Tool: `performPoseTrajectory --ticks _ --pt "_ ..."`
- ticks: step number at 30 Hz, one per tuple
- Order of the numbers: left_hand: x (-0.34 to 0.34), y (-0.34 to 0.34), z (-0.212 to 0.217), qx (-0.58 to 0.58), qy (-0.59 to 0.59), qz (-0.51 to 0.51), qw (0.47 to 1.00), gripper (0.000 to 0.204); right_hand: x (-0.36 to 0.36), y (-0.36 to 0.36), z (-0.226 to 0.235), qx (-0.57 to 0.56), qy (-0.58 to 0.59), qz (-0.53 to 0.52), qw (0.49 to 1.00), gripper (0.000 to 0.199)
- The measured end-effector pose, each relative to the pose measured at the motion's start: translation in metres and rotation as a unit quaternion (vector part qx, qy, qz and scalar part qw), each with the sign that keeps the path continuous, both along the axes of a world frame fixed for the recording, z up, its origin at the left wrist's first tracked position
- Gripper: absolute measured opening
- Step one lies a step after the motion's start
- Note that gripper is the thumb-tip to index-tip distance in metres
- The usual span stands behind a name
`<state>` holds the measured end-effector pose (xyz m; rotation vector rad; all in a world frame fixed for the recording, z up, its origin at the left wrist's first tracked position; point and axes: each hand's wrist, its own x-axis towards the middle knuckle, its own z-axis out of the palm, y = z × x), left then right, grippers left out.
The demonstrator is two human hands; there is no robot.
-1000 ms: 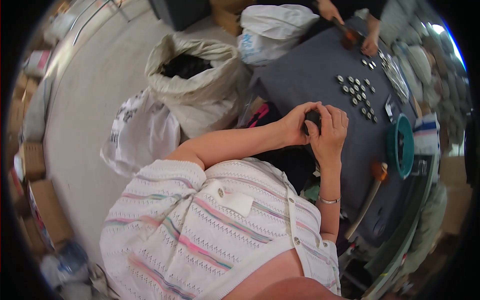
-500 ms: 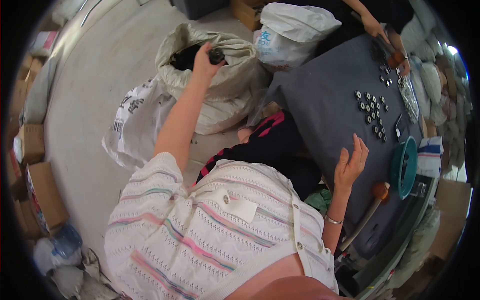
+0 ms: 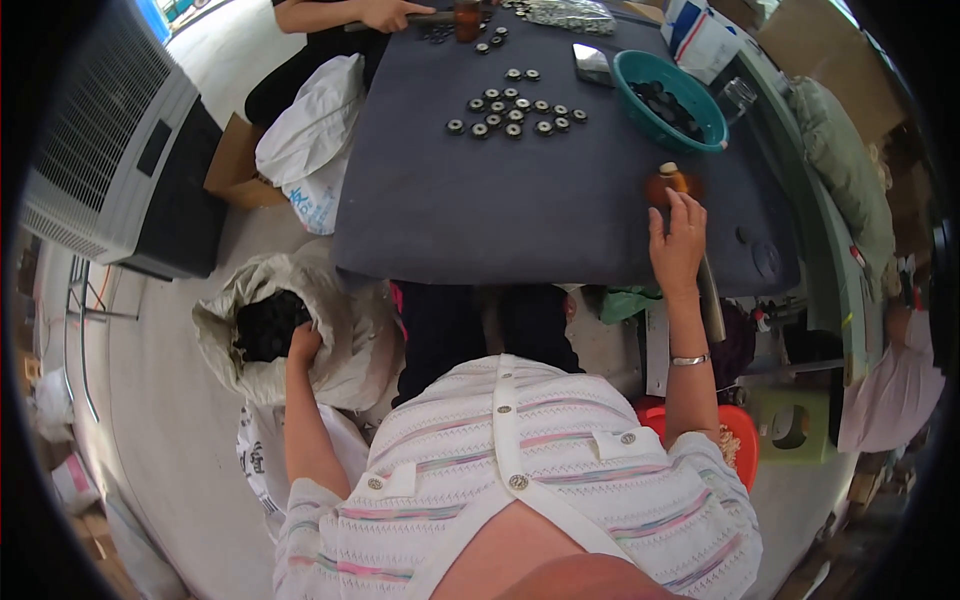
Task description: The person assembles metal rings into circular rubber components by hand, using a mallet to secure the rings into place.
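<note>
Reaching into the white sack (image 3: 345, 340), left hand (image 3: 303, 343) grip unclear; right hand (image 3: 678, 243) open beside the hammer (image 3: 672, 183) on the table (image 3: 520, 210).

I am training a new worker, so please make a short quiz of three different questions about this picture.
1. True or false: the left hand is inside the open white sack of dark parts.
2. What does the right hand touch? A) the teal bowl B) the hammer C) the white bag
3. What lies in rows at the middle of the grey table?

Key: 1 true; 2 B; 3 small round ring parts.
</note>
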<state>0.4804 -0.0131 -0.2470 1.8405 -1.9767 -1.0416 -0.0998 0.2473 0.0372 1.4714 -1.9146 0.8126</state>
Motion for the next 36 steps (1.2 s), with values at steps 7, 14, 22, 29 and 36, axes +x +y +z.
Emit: performPoseTrajectory --ticks 7,14,22,29,36 --pt "0.021 0.001 0.048 -0.114 -0.013 0.044 0.992 0.030 -0.064 0.036 -0.031 0.222 -0.105 -0.268 0.931 0.028" --pt "-0.051 -0.020 0.132 -0.418 -0.016 0.103 0.902 0.039 -0.095 0.049 -0.035 0.194 -0.083 -0.223 0.952 0.023" --pt "-0.276 0.021 0.270 -0.485 0.145 -0.178 0.844 0.048 -0.131 0.040 0.016 0.052 -0.013 -0.181 0.982 0.039" --pt "-0.455 0.002 0.266 -0.514 0.080 -0.335 0.786 0.061 -0.194 -0.084 0.066 0.108 -0.086 -0.147 0.979 0.040" --pt "-0.537 -0.014 0.258 -0.384 -0.137 -0.403 0.819 0.069 -0.240 -0.135 0.040 0.421 -0.164 -0.146 0.880 0.042"
